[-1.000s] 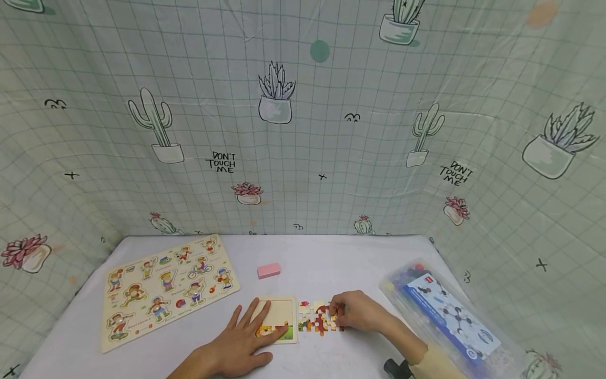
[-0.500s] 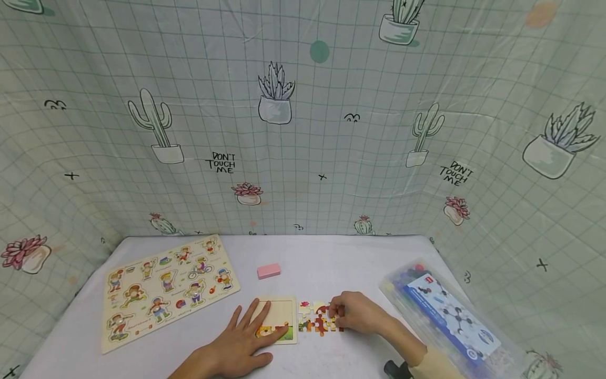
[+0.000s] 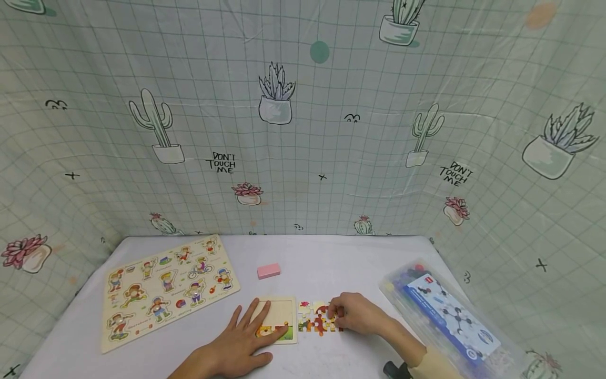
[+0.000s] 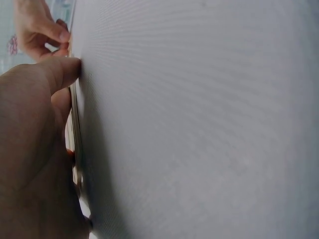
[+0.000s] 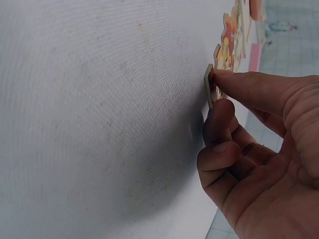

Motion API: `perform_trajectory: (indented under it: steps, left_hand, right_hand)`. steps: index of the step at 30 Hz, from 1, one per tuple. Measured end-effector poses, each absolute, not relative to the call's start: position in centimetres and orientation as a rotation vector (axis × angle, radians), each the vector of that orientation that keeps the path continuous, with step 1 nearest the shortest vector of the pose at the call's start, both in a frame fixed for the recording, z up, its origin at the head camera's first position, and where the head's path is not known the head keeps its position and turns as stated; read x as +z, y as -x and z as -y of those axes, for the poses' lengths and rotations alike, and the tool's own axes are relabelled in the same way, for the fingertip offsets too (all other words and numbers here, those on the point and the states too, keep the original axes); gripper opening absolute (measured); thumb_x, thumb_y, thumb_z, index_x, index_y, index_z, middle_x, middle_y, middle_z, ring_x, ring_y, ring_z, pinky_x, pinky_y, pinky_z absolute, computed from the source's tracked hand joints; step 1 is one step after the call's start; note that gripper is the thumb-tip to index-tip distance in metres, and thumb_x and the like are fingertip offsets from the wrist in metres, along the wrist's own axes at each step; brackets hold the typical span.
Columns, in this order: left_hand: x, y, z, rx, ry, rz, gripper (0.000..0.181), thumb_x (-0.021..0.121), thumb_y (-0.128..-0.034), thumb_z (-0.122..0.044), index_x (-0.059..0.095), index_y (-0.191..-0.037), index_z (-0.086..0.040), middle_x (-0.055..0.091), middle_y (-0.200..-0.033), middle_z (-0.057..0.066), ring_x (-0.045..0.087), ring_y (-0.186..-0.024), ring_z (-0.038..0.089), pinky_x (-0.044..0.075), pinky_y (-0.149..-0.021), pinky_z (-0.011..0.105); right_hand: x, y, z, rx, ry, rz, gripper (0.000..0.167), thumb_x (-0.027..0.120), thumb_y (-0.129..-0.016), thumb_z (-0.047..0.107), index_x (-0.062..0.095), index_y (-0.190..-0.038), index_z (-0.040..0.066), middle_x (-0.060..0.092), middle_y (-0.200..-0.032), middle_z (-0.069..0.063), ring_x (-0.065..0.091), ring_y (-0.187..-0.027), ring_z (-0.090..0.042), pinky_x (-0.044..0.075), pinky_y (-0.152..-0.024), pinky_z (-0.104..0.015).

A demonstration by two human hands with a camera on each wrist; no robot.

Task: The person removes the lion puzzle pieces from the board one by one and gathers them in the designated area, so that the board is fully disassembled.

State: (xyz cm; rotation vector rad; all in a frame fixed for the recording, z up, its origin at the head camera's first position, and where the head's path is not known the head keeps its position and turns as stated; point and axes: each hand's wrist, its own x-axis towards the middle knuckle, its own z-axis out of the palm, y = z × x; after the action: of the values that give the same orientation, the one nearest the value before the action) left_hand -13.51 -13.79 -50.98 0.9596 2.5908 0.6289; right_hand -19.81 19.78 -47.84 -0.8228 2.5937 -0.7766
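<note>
My left hand lies spread over the small wooden puzzle tray, whose bottom part holds some coloured pieces. Just right of the tray sits a cluster of joined jigsaw pieces on the table. At that cluster's right side, my right hand has its thumb and fingers on a piece. The right wrist view shows this puzzle piece pinched at the cluster's edge, slightly tilted, with the other fingers curled below. How far it interlocks with its neighbours cannot be told.
A large wooden board with figures lies at the left. Behind the tray is a pink block. A clear plastic case with a blue and white label lies at the right, and a dark object is by the right sleeve.
My right hand has shifted very slightly at the right edge of the cluster, and the pieces there have moved a little. The left hand stays where it was.
</note>
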Motion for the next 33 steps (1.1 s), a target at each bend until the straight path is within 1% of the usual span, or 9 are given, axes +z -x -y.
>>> perform_trajectory:
  steps: [4, 8, 15, 21, 26, 30, 33]
  left_hand:
    - [-51.0, 13.5, 13.8, 0.637, -0.980, -2.596, 0.055, 0.045, -0.1014, -0.056, 0.035, -0.154, -0.047, 0.005, -0.168, 0.018, -0.012, -0.153, 0.041, -0.005, -0.111, 0.073]
    - [-51.1, 13.5, 13.8, 0.619, -1.002, -2.619, 0.055, 0.045, -0.1015, -0.056, 0.035, -0.154, -0.046, 0.009, -0.167, 0.021, -0.010, -0.153, 0.043, -0.002, -0.110, 0.075]
    - [-49.9, 13.3, 13.5, 0.585, -0.993, -2.627, 0.054, 0.048, -0.1017, -0.053, 0.040, -0.154, -0.041, 0.013, -0.166, 0.022, -0.002, -0.152, 0.048, 0.004, -0.111, 0.075]
    - [-49.7, 13.0, 13.4, 0.541, -0.967, -2.655, 0.053, 0.050, -0.1011, -0.051, 0.040, -0.153, -0.043, 0.014, -0.166, 0.021, -0.002, -0.152, 0.048, 0.007, -0.111, 0.076]
    - [-49.7, 12.9, 13.6, 0.524, -0.979, -2.684, 0.053, 0.050, -0.1013, -0.050, 0.039, -0.153, -0.044, 0.015, -0.166, 0.022, -0.001, -0.152, 0.049, 0.008, -0.110, 0.076]
    - [-49.7, 12.8, 13.5, 0.508, -0.984, -2.703, 0.053, 0.050, -0.1012, -0.050, 0.039, -0.153, -0.045, 0.016, -0.166, 0.021, 0.000, -0.152, 0.048, 0.008, -0.111, 0.075]
    - [-49.7, 12.9, 13.5, 0.487, -0.988, -2.718, 0.053, 0.051, -0.1008, -0.050, 0.040, -0.152, -0.046, 0.018, -0.166, 0.020, 0.002, -0.152, 0.048, 0.008, -0.112, 0.074]
  right_hand:
    - [-47.8, 19.8, -19.8, -0.783, 0.823, -2.584, 0.013, 0.075, -0.088, 0.008, 0.072, -0.093, 0.020, 0.056, -0.073, 0.011, 0.049, -0.066, -0.003, 0.044, -0.062, -0.024]
    - [-47.9, 19.8, -19.9, -0.778, 0.837, -2.592, 0.012, 0.075, -0.088, 0.008, 0.072, -0.093, 0.019, 0.056, -0.073, 0.011, 0.049, -0.066, -0.002, 0.044, -0.062, -0.024]
    - [-47.9, 19.8, -20.0, -0.766, 0.810, -2.609, 0.011, 0.075, -0.088, 0.010, 0.072, -0.093, 0.019, 0.056, -0.075, 0.011, 0.049, -0.066, -0.003, 0.043, -0.062, -0.024]
    - [-47.8, 19.8, -19.6, -0.762, 0.827, -2.632, 0.009, 0.073, -0.089, 0.010, 0.071, -0.091, 0.018, 0.056, -0.076, 0.012, 0.049, -0.066, -0.003, 0.043, -0.060, -0.024]
    - [-47.3, 20.0, -18.4, -0.747, 0.820, -2.636, 0.001, 0.071, -0.092, 0.015, 0.072, -0.093, 0.015, 0.056, -0.075, 0.012, 0.049, -0.066, -0.003, 0.044, -0.062, -0.024]
    - [-46.8, 20.0, -17.3, -0.748, 0.832, -2.624, 0.003, 0.071, -0.093, 0.016, 0.071, -0.091, 0.015, 0.056, -0.077, 0.011, 0.048, -0.068, -0.003, 0.043, -0.062, -0.024]
    - [-46.7, 20.0, -16.4, -0.759, 0.842, -2.617, 0.004, 0.071, -0.093, 0.016, 0.071, -0.090, 0.014, 0.056, -0.078, 0.011, 0.049, -0.066, -0.003, 0.044, -0.060, -0.023]
